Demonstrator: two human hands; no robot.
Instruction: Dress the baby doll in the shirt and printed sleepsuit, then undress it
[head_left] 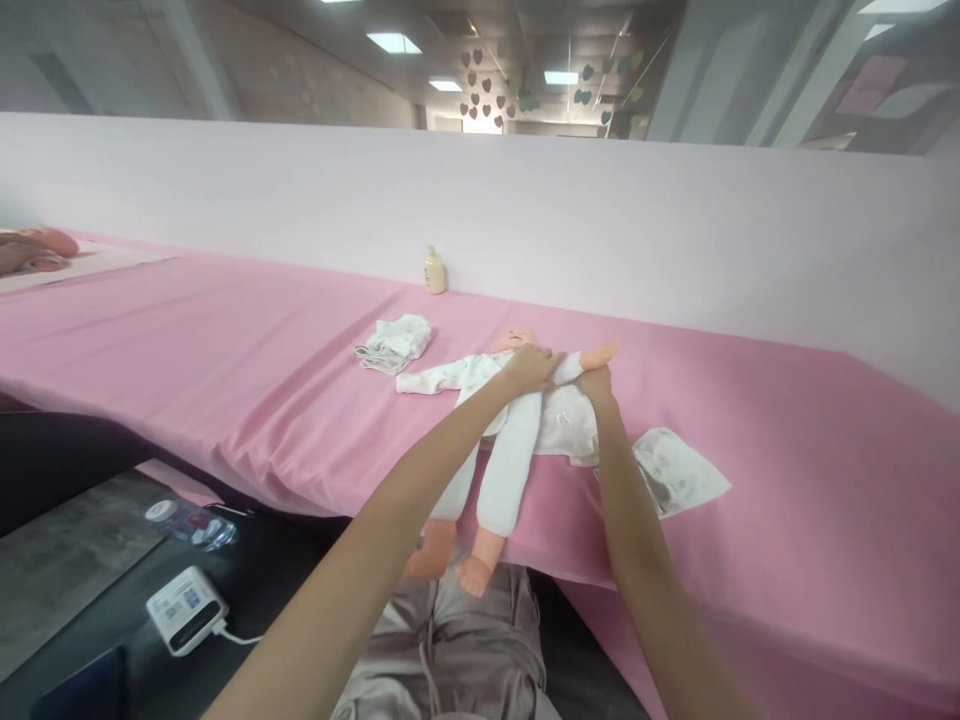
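Note:
A baby doll lies on its back on the pink-covered table, its head at the far side and its bare feet towards me. It has white trousers and a patterned white top, with one sleeve stretched to the left. My left hand rests at the doll's shoulder, fingers bent around the upper arm. Beside the doll's forearm, my right hand is closed on the white sleeve; the doll's hand sticks out past it. Under that arm is a pale garment with a small bow. My fingertips are partly hidden.
Folded clothes lie left of the doll, a patterned cloth right of it. A pump bottle stands by the white wall. Another doll lies far left. Below are a plastic bottle and a white device with a cable.

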